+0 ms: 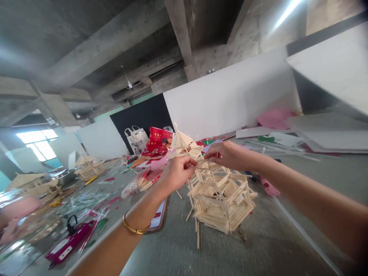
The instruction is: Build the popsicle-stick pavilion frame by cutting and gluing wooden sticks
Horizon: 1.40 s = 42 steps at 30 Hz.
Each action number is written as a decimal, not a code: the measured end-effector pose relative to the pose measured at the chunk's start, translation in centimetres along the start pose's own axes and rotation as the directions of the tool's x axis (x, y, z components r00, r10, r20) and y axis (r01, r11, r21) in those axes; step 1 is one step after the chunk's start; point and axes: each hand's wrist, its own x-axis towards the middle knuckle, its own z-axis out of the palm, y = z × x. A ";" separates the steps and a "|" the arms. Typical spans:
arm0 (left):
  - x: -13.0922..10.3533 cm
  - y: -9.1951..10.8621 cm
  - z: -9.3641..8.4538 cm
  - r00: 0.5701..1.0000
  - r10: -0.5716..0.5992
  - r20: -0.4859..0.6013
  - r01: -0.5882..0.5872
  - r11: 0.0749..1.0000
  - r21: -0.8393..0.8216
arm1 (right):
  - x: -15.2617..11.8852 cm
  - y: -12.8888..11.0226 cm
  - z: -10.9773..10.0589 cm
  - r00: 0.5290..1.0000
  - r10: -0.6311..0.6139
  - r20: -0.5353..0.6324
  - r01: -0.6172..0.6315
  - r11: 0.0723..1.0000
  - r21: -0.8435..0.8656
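A model built of thin wooden sticks (221,201) stands on the grey table (172,255), with slatted sides and a frame rising at its back. At the frame's upper left, my left hand (180,171) has its fingers pinched together. My right hand (222,153) reaches in from the right, fingers closed at the top of the frame. Between the two hands a thin stick seems to run, but blur hides what each fingertip holds. Behind them rises a pointed stick roof (183,140).
A phone (158,218) lies beside my left forearm. Further left are a purple power strip (69,241), plastic scraps and other stick models (89,168). Red bags (158,142) stand behind. White boards (330,132) lie at the right, with a pink glue gun-like object (269,186) nearer.
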 end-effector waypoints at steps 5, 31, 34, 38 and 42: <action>0.0 -0.1 0.1 1.000 0.002 -0.009 -0.002 1.000 -0.013 | 0.1 -0.2 -0.1 1.000 0.021 0.011 -0.021 1.000 -0.002; -0.2 0.3 -1.5 0.999 -0.014 0.042 0.019 0.993 -0.118 | -0.1 -0.3 -0.2 1.000 0.013 0.022 -0.012 0.999 -0.030; 0.0 0.0 -0.8 0.999 -0.003 0.051 0.009 0.993 -0.119 | -0.1 -0.3 -0.3 1.000 0.015 0.025 -0.014 0.999 -0.037; 0.1 -0.4 -0.1 1.000 0.001 0.025 0.002 0.992 -0.123 | -0.1 -0.3 -0.2 1.000 0.015 0.026 -0.014 1.000 -0.025; 0.1 -0.4 0.1 1.000 0.002 0.003 -0.002 0.993 -0.122 | -0.2 -0.2 -0.2 1.000 0.019 0.022 -0.019 1.000 -0.016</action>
